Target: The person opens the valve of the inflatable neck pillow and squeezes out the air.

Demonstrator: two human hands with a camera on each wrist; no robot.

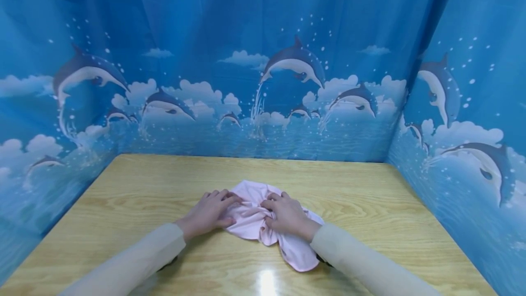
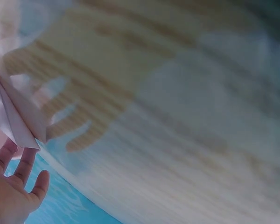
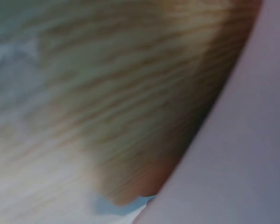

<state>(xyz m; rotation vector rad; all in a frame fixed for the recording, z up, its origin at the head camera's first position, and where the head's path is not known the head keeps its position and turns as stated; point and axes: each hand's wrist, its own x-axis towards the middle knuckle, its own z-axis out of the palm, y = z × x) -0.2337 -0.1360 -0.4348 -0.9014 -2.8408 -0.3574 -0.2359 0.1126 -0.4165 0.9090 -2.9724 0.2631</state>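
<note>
A pale pink cloth (image 1: 248, 229) lies crumpled on the wooden table, its folds bunched toward the middle. My left hand (image 1: 209, 211) grips its left side, fingers over the top and thumb near the lower edge. In the left wrist view, the cloth's edge (image 2: 18, 126) stands up beside the fingers (image 2: 24, 168). With bent fingers, my right hand (image 1: 287, 214) holds a gathered part right of the middle. A loose flap of cloth hangs out below the right wrist. In the right wrist view, pale cloth (image 3: 242, 140) covers the right side and hides most of the hand.
The wood-grain table (image 1: 164, 172) reflects a bright light near its front edge. Blue curtains (image 1: 230, 13) printed with dolphins and clouds stand along the back and both sides.
</note>
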